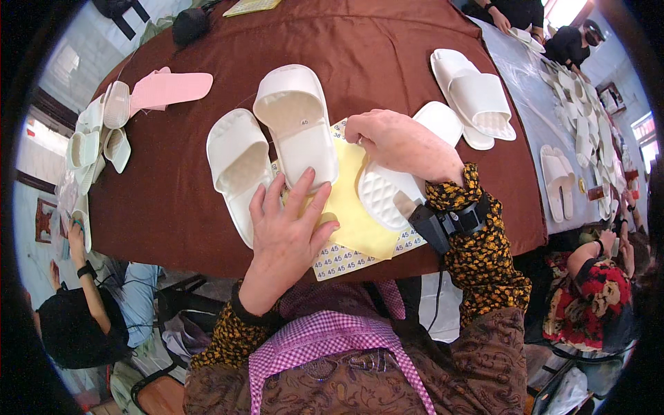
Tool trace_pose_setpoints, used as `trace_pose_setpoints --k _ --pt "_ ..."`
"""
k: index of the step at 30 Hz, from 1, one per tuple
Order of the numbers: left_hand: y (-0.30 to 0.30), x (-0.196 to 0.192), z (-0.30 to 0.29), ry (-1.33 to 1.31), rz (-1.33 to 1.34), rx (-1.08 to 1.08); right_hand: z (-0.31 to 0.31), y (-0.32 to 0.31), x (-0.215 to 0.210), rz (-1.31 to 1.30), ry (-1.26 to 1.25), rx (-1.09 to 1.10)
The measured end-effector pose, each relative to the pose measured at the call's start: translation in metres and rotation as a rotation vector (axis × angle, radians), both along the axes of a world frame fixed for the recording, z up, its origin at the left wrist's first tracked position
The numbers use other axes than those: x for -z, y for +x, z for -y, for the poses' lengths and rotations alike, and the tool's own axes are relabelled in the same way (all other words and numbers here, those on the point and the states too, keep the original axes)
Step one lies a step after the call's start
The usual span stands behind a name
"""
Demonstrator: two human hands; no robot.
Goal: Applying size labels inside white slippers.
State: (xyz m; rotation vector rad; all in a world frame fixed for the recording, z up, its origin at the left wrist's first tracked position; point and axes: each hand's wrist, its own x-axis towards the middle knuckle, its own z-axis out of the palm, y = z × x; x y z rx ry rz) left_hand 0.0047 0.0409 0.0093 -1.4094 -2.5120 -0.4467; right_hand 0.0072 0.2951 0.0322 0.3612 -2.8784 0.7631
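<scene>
My left hand lies with fingers spread over the heel end of a white slide slipper, which has a small label on its insole. Close on its left rests another white slide slipper. A yellow sheet of small printed stickers, its backing partly bare, lies under the slippers and beside my left thumb. Curled and pinched, my right hand is at the sheet's upper edge; whatever its fingertips hold is hidden. Beneath that hand and wrist is a white slipper with a quilted strap, partly covered.
The table has a brown cloth. A white slipper pair lies at right, a pink slipper and several white ones at left. A plastic-covered table on the right bears many slippers. Other people sit at both sides.
</scene>
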Motion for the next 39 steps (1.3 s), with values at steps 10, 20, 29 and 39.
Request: trace_pose_setpoints --k 10,20,29,39 --pt "-0.0003 0.0000 -0.0010 0.012 0.005 -0.003 0.0002 0.0008 0.0018 0.010 -0.015 0.034" --pt "-0.0010 0.0010 -0.0005 0.007 -0.015 0.002 -0.0011 -0.0009 0.0033 -0.001 0.056 -0.027" --pt "-0.0010 0.0017 -0.0018 0.000 -0.025 -0.007 -0.0015 -0.0008 0.0010 0.026 0.075 -0.025" --pt "-0.0009 0.0012 -0.0023 0.001 -0.031 -0.010 -0.0034 -0.0026 0.0041 -0.039 0.037 -0.034"
